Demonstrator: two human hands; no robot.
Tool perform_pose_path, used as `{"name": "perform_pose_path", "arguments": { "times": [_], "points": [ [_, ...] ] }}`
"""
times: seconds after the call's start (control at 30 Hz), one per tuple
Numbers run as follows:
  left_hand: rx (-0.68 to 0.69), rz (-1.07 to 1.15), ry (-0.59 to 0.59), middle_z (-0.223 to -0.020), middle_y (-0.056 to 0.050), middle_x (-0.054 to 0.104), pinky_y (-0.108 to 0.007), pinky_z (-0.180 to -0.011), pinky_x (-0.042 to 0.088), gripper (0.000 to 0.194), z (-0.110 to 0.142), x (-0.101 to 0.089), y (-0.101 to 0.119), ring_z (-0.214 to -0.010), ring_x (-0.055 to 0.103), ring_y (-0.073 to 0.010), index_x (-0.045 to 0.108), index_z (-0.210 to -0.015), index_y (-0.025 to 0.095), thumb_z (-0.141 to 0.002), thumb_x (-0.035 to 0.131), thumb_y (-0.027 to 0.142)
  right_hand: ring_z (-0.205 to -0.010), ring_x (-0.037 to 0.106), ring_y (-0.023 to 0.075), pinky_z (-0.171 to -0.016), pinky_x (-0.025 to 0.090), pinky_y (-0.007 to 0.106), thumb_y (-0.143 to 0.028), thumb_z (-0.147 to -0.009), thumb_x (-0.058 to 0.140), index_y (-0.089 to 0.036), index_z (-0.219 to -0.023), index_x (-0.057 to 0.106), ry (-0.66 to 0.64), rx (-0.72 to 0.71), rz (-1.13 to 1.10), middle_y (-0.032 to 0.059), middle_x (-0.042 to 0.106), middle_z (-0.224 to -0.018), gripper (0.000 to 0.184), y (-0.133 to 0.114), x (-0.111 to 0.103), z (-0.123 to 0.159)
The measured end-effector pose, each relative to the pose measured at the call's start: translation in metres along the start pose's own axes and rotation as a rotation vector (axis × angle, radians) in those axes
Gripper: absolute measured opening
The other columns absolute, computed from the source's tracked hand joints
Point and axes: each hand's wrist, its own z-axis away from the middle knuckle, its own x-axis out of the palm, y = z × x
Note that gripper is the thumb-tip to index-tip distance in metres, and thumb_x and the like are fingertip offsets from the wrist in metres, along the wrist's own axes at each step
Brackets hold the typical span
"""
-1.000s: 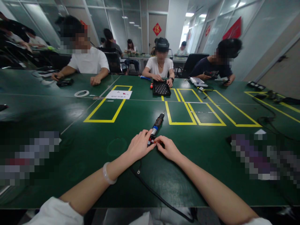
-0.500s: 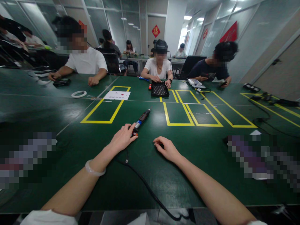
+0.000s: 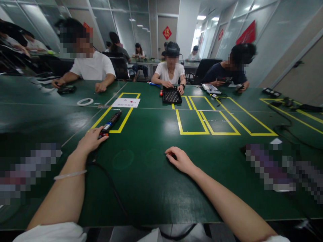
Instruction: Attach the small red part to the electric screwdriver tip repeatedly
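Observation:
On the left of the green table, my left hand (image 3: 88, 140) is closed around the rear end of a black electric screwdriver (image 3: 112, 121) with a blue band. The tool lies low over a yellow-taped rectangle, its tip pointing away and to the right. Fingers cover part of its back end, where some red shows. A black cord (image 3: 113, 188) trails from beneath this hand towards the table's near edge. Nearer the middle, my right hand (image 3: 179, 159) rests on the tabletop, its fingers loosely curled to the thumb with nothing visible in them.
Across the table (image 3: 151, 188), a person handles a black tray (image 3: 172, 95) of small parts. A white sheet (image 3: 126, 102) and a white ring-shaped coil (image 3: 85, 101) lie at the far left. Yellow tape rectangles mark the surface. Blurred-out objects flank both sides; cables lie at the right.
My left hand has carried the electric screwdriver leftwards from the middle of the table, and its cord has swung along. My right hand has stayed in place.

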Motion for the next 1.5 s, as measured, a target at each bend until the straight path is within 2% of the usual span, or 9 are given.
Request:
{"name": "perform_pose_path", "arguments": {
  "times": [0.17, 0.4, 0.53, 0.6, 0.7, 0.87, 0.97, 1.17, 1.5],
  "points": [
    [-0.048, -0.152, 0.085, -0.128, -0.023, 0.05, -0.049, -0.08, 0.048, 0.067, 0.014, -0.014, 0.015, -0.107, 0.055, -0.0412, 0.041, -0.136, 0.013, -0.084, 0.048, 0.054, -0.08, 0.058, 0.0162, -0.077, 0.045, 0.029, -0.015, -0.089, 0.053, -0.019, -0.097, 0.061, -0.013, 0.008, -0.011, 0.003, 0.063, -0.084, 0.012, -0.002, -0.001, 0.0],
    [-0.081, -0.105, 0.143, -0.106, -0.014, 0.06, -0.046, -0.078, 0.048, 0.034, 0.028, -0.028, 0.043, -0.095, 0.059, -0.0336, 0.058, -0.099, 0.014, -0.09, 0.042, 0.043, -0.08, 0.059, 0.0168, -0.076, 0.046, 0.03, -0.015, -0.089, 0.053, -0.019, -0.096, 0.061, -0.013, -0.006, -0.01, 0.0035, 0.063, -0.085, 0.012, -0.003, -0.002, -0.001],
    [-0.055, 0.011, 0.197, -0.106, -0.013, 0.062, -0.045, -0.081, 0.048, 0.04, 0.03, -0.029, 0.074, -0.095, 0.06, -0.0301, 0.055, -0.109, 0.012, -0.092, 0.036, 0.043, -0.08, 0.058, 0.0168, -0.076, 0.046, 0.03, -0.015, -0.089, 0.053, -0.019, -0.096, 0.062, -0.014, -0.008, -0.005, 0.0032, 0.064, -0.084, 0.012, -0.003, -0.001, -0.001],
    [0.053, 0.181, 0.126, -0.101, -0.007, 0.066, -0.035, -0.082, 0.049, 0.039, 0.035, -0.025, 0.105, -0.09, 0.063, -0.0221, 0.055, -0.112, 0.016, -0.093, 0.037, 0.045, -0.08, 0.058, 0.0167, -0.076, 0.045, 0.03, -0.015, -0.089, 0.053, -0.02, -0.096, 0.062, -0.015, -0.01, -0.006, 0.0031, 0.064, -0.084, 0.012, -0.002, 0.0, -0.001],
    [0.305, 0.649, -0.172, -0.101, -0.006, 0.067, -0.029, -0.082, 0.049, 0.038, 0.052, -0.018, 0.16, -0.089, 0.064, -0.0175, 0.058, -0.109, 0.016, -0.091, 0.043, 0.046, -0.081, 0.059, 0.0166, -0.077, 0.046, 0.03, -0.015, -0.089, 0.053, -0.02, -0.097, 0.061, -0.012, -0.018, -0.019, 0.0029, 0.064, -0.085, 0.013, 0.0, 0.002, 0.0],
    [0.519, 0.841, -0.531, -0.103, -0.006, 0.067, -0.027, -0.08, 0.047, 0.036, 0.089, -0.009, 0.225, -0.091, 0.062, -0.0165, 0.06, -0.116, 0.017, -0.088, 0.05, 0.039, -0.08, 0.059, 0.0153, -0.078, 0.046, 0.029, -0.016, -0.086, 0.059, -0.02, -0.111, 0.055, -0.048, -0.038, -0.08, 0.0015, 0.064, -0.087, 0.026, -0.002, 0.007, 0.001],
    [0.541, 0.897, -0.614, -0.098, -0.006, 0.066, -0.026, -0.076, 0.046, 0.038, 0.1, -0.005, 0.235, -0.087, 0.061, -0.0156, 0.056, -0.12, 0.016, -0.088, 0.051, 0.038, -0.081, 0.059, 0.0157, -0.078, 0.047, 0.029, -0.02, -0.082, 0.066, -0.021, -0.114, 0.053, -0.083, -0.064, -0.085, 0.0017, 0.064, -0.091, 0.035, -0.006, 0.009, 0.001],
    [0.564, 0.896, -0.619, -0.097, -0.005, 0.064, -0.026, -0.073, 0.047, 0.041, 0.104, -0.003, 0.237, -0.083, 0.061, -0.0145, 0.05, -0.126, 0.019, -0.088, 0.052, 0.036, -0.08, 0.059, 0.0158, -0.076, 0.046, 0.028, -0.019, -0.087, 0.059, -0.02, -0.098, 0.059, -0.087, -0.072, -0.051, 0.0026, 0.063, -0.088, 0.011, -0.01, 0.01, 0.0],
    [0.676, 0.611, -0.343, -0.093, -0.002, 0.065, -0.026, -0.076, 0.046, 0.023, 0.114, -0.011, 0.241, -0.084, 0.062, -0.015, 0.052, -0.107, 0.022, -0.088, 0.053, 0.034, -0.07, 0.06, 0.0132, -0.07, 0.044, 0.024, -0.03, -0.095, 0.049, -0.017, -0.084, 0.062, -0.106, 0.079, -0.276, 0.0004, 0.066, -0.075, 0.021, -0.012, 0.005, -0.003]
  ]
}}
